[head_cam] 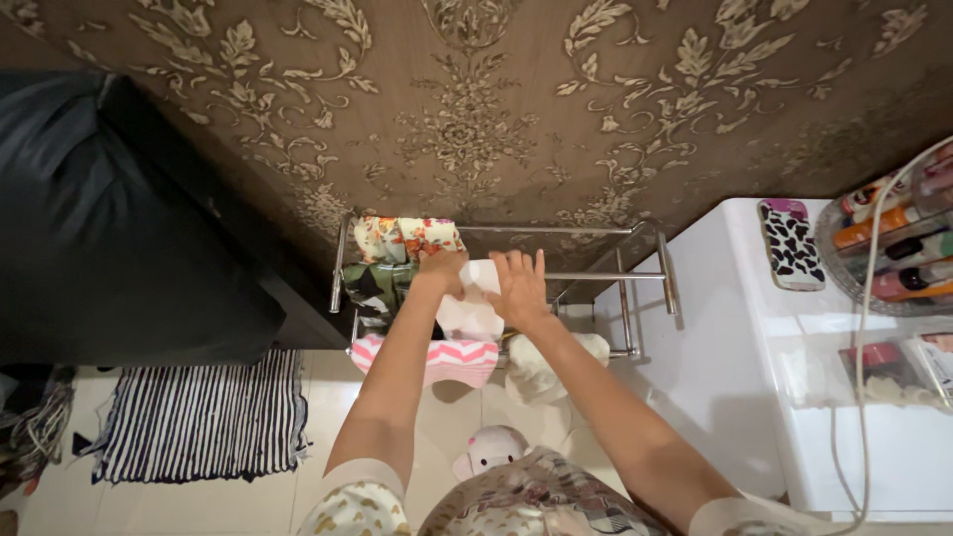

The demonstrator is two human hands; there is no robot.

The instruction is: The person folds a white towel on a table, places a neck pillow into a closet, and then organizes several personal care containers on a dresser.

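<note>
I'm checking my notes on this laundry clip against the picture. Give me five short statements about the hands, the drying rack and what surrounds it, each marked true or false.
1. Both hands are on a white cloth at the metal drying rack. True: the left hand grips its edge and the right hand lies flat on it.
2. A pink and white zigzag cloth hangs on a lower rail. True.
3. The striped rug is red. False: it is dark and white striped.
4. A spotted phone case lies on the white cabinet. True.
5. The rack is bare apart from the white cloth. False: a floral cloth also hangs there.
</note>
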